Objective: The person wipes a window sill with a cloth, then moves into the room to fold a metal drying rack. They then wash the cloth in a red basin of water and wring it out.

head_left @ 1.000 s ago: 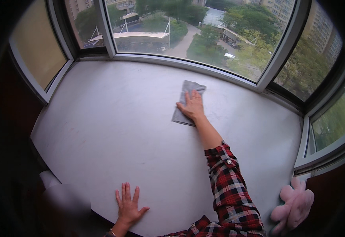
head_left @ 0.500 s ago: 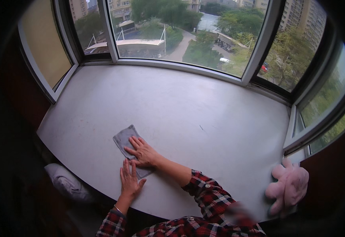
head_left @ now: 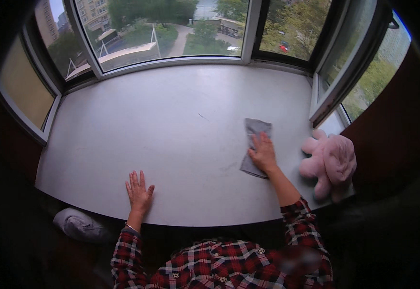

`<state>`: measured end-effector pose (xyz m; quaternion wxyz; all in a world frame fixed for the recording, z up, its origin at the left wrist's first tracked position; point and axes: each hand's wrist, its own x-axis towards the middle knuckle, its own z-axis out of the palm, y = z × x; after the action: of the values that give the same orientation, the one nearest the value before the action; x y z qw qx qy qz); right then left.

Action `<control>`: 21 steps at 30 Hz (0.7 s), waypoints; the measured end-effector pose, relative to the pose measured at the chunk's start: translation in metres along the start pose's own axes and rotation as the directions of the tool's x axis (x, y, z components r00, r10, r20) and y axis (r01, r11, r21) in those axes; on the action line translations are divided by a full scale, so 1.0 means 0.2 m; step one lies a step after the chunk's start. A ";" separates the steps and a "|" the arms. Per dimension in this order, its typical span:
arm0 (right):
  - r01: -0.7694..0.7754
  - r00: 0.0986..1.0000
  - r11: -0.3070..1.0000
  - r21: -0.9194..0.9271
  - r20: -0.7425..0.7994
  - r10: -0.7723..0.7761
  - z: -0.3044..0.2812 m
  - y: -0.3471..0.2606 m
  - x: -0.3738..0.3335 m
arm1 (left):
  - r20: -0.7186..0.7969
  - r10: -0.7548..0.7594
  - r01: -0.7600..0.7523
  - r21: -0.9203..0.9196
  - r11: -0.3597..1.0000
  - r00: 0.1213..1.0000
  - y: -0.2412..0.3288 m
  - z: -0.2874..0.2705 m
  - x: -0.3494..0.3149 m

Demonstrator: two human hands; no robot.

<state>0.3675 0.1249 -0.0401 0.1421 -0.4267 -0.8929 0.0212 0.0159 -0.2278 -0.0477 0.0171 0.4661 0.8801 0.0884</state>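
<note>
A grey cloth (head_left: 256, 126) lies flat on the white sill top (head_left: 171, 115), on its right half. My right hand (head_left: 264, 153) rests palm down across the middle of the cloth, fingers stretched out and pressing it rather than gripping it. The cloth's far and near ends show beyond the hand. Near the front edge on the left, my left hand (head_left: 140, 192) lies flat on the bare surface with its fingers spread and nothing in them.
At the right end sits a pink plush toy (head_left: 332, 164), a short way from the cloth. Window frames (head_left: 171, 62) border the far side, with a side sash (head_left: 332, 103) angled inward at right. Below the front left edge is a greyish fabric bundle (head_left: 77, 225).
My right hand has carried the cloth from left of centre to the right. My left hand, formerly beside it, now lies apart at the left. The view has shifted rightward.
</note>
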 end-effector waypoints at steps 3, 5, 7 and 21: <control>-0.162 0.987 0.985 -0.063 0.004 0.163 -0.13 0.28 -0.26 | 0.017 -0.010 0.009 0.025 1.000 1.000 0.01 0.00 0.00; -0.215 0.976 0.976 -0.030 -0.050 0.213 -0.15 0.41 -0.41 | 0.008 -0.006 0.006 0.015 1.000 1.000 0.01 0.01 0.00; -0.233 0.960 0.970 0.068 -0.140 0.241 -0.15 0.45 -0.51 | 0.005 -0.014 0.014 0.002 1.000 1.000 0.02 0.00 0.00; 0.252 0.956 0.921 0.298 0.073 -0.285 0.03 -1.25 -0.43 | -0.048 0.040 -0.043 -0.046 0.998 0.998 0.02 0.04 0.00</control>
<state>0.2278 -0.0985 -0.0271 0.1523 -0.2731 -0.9372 0.1546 0.0194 -0.2245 -0.0545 0.0054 0.4815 0.8681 0.1204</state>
